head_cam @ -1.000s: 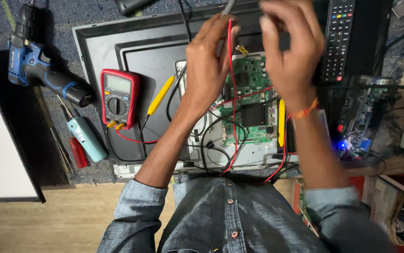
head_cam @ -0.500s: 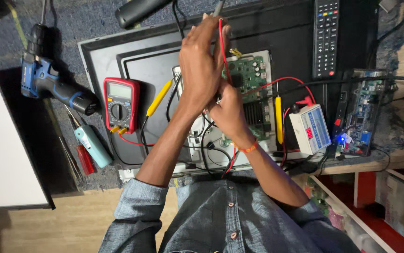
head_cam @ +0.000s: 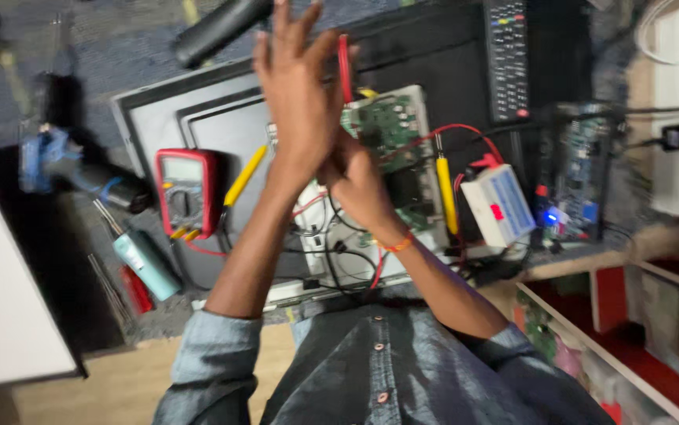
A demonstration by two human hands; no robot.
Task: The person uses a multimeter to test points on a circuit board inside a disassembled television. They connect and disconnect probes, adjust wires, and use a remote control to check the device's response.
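1. Your left hand [head_cam: 296, 94] stayed up over the green board [head_cam: 390, 134], fingers spread apart, with the red probe [head_cam: 345, 59] sticking up just behind it.
2. Your right hand [head_cam: 355, 185] came down from beside the remote [head_cam: 506, 55] and pressed against your left wrist.
3. I could not tell which hand gripped the probe.
4. The meter [head_cam: 188, 191] lay untouched.

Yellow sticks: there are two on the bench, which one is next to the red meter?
The slanted yellow probe, lying just right of the red multimeter. The other yellow probe stands nearly upright farther right, beside the white box.
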